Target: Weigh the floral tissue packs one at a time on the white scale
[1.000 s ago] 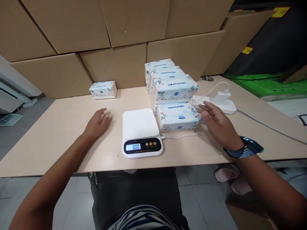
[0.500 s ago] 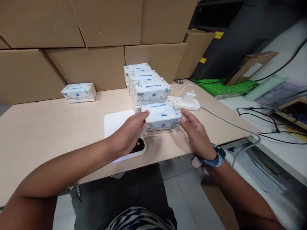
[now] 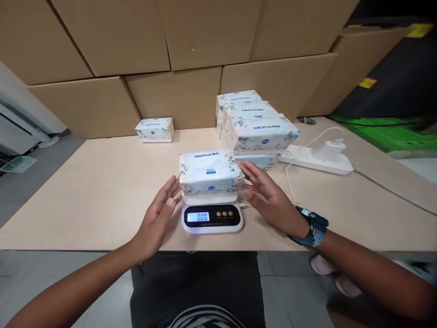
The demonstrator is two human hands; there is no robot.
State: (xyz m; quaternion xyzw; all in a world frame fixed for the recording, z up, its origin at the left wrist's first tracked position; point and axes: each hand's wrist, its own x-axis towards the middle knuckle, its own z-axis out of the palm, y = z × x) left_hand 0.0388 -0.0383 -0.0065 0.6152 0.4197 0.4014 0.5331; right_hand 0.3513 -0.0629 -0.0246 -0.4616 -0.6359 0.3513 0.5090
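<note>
A tissue pack point(image 3: 210, 174), white and pale blue with a leaf print, rests on the platform of a white digital scale point(image 3: 213, 230). The scale's lit display point(image 3: 198, 217) reads 0.00. To the left of the pack is my left hand point(image 3: 159, 218), open, its fingertips close to the pack's side. My right hand point(image 3: 268, 193) is open at the right side, fingers apart, with fingertips at or very near the pack. Whether the fingertips still touch it, I cannot tell. Behind, to the right, stand several stacked tissue packs point(image 3: 262, 132).
A single tissue pack point(image 3: 155, 130) sits at the back left of the table point(image 3: 112, 191). A white power strip point(image 3: 317, 161) with a plug and cables lies on the right. Cardboard boxes point(image 3: 191, 100) form a wall behind, and the table's front edge is close to me.
The tissue pack went from between my hands beside the stack, leftward onto the scale. Both hands have loosened and spread. My view has turned, and the scale's display now shows.
</note>
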